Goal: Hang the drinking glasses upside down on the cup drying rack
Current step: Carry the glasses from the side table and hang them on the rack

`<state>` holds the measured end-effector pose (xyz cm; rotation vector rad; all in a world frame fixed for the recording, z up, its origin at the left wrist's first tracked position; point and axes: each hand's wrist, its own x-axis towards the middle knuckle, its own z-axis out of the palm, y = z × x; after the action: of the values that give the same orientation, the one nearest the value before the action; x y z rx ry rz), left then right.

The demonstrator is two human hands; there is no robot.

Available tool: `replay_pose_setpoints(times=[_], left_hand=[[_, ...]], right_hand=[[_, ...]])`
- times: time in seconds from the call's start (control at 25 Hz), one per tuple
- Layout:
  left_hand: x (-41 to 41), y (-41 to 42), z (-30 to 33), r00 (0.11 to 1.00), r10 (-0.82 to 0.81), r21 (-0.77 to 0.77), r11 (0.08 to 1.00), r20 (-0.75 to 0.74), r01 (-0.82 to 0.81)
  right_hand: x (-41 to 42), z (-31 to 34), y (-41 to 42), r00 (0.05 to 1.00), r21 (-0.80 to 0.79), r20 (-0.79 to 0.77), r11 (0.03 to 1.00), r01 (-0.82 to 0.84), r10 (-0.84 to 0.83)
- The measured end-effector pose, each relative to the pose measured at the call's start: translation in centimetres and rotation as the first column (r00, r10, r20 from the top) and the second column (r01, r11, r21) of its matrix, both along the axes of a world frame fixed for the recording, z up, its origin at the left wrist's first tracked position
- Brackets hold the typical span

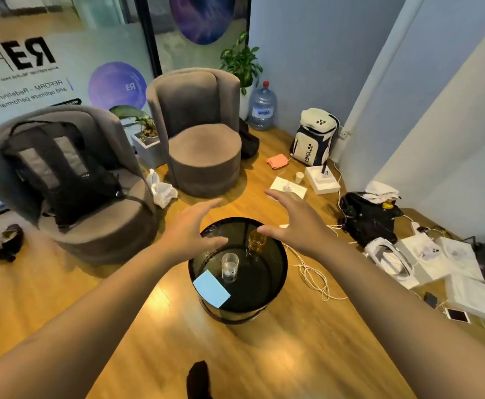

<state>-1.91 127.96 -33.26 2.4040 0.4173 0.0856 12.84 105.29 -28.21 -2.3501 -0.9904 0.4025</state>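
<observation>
A clear drinking glass (229,267) stands upright near the middle of a small round black glass table (276,279). An amber-tinted glass (257,240) stands upright toward the table's far right side. My left hand (191,228) hovers over the table's far left edge, fingers spread, holding nothing. My right hand (294,223) hovers just right of the amber glass, thumb close to its rim, fingers apart and empty. No cup drying rack shows in this view.
A light blue card (211,287) lies on the table's near left. Two grey round armchairs (204,133) stand behind, one holding a black backpack (60,171). Cables (313,275), boxes, bags and a phone (457,315) litter the wooden floor on the right.
</observation>
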Motion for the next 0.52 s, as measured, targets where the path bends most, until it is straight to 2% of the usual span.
replay_pose_setpoints(times=[0.16,0.36,0.52], left_hand=[[3.6,5.6,-3.4,0.999,-0.044,-0.045,0.998,-0.03,0.042],[6.9,8.5,-11.8,0.985,-0.147,-0.189,0.974,-0.095,0.127],[7.0,8.3,-19.6,0.991,-0.072,-0.379,0.925,-0.115,0.023]], right_hand=[[1.7,-3.4,4.6,0.995,0.004,-0.043,0.996,0.093,-0.093],[2.4,-10.7,6.9,0.975,-0.085,-0.107,0.979,0.184,-0.193],[2.3,-16.6,7.4,0.961,-0.173,-0.158,0.965,0.199,-0.226]])
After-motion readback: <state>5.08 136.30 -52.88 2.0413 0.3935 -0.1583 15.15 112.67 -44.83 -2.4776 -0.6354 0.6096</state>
